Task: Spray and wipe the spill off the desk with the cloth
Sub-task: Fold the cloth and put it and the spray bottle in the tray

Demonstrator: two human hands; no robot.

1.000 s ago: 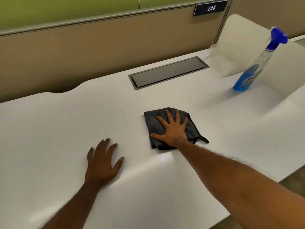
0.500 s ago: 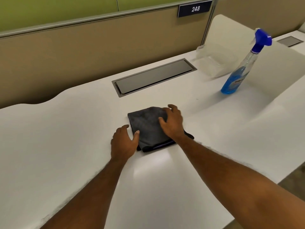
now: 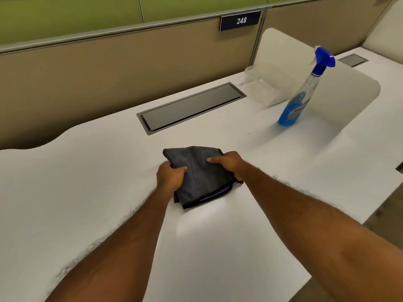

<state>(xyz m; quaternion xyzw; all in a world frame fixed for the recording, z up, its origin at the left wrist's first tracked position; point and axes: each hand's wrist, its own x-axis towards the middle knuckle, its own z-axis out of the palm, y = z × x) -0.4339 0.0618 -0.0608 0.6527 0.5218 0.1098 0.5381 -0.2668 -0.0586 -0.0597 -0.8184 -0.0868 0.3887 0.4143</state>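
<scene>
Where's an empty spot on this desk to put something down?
Biggest bare patch: the white desk left of the left hand and grey cloth. Also bare: the strip between cloth and grey cable hatch, and between the right hand and spray bottle. Crowded: the far right corner, where the bottle stands by a clear plastic tub.

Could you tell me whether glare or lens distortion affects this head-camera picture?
Head view: soft glare on the desk just nearer than the cloth; the spray bottle appears to lean, likely from the wide lens; forearm edges look ragged.
</scene>
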